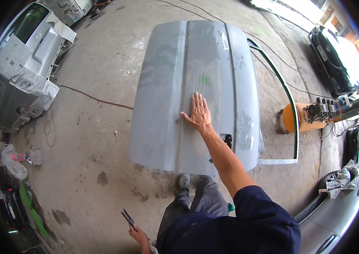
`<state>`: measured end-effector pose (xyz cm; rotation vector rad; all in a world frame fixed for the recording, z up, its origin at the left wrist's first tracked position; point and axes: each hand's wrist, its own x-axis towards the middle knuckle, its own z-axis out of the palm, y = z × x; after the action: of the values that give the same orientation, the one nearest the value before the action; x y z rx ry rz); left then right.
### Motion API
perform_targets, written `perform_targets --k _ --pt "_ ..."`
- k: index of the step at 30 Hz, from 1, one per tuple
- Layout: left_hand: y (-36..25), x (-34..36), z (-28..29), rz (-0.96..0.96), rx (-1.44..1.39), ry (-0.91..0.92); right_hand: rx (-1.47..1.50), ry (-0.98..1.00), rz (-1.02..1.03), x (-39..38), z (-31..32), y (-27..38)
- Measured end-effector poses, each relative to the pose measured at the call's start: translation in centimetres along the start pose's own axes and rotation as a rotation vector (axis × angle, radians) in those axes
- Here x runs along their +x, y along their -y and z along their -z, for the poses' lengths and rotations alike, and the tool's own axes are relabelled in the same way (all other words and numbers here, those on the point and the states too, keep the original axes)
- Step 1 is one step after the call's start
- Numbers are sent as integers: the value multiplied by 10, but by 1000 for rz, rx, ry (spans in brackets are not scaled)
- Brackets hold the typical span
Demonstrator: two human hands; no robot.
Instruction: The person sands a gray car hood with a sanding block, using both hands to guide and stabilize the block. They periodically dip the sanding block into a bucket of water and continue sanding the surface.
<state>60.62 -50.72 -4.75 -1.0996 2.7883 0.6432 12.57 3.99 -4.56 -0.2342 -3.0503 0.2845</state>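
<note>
A grey-primed car door (156, 97) lies outer side up in front of me, its window frame (291, 97) pointing right. My right hand (198, 114) rests palm down on the middle of the panel, fingers stretched and holding nothing. Just ahead of the fingertips is a green patch (205, 79) among pale scuffed marks. The handle opening (226, 139) sits right of my wrist. Low on the left, away from the door, my left hand (139, 235) is closed around a dark, thin, flat tool (127, 217) whose exact kind I cannot make out.
An orange air compressor (300, 118) stands right of the door. A silver vehicle (31, 59) masked with paper is at the far left. A red-brown hose (97, 99) crosses the concrete floor. A black car (336, 59) and a silver car (336, 216) stand at the right.
</note>
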Motion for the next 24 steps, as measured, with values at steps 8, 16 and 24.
perform_targets --k 8,16,24 --pt "-13 9 -6 -2 -28 98 -65 60 67 -125 -7 41" --pt "30 -11 -11 150 106 241 29 213 329 -277 -1 100" --pt "42 -8 -13 69 48 189 -26 277 276 -262 7 67"
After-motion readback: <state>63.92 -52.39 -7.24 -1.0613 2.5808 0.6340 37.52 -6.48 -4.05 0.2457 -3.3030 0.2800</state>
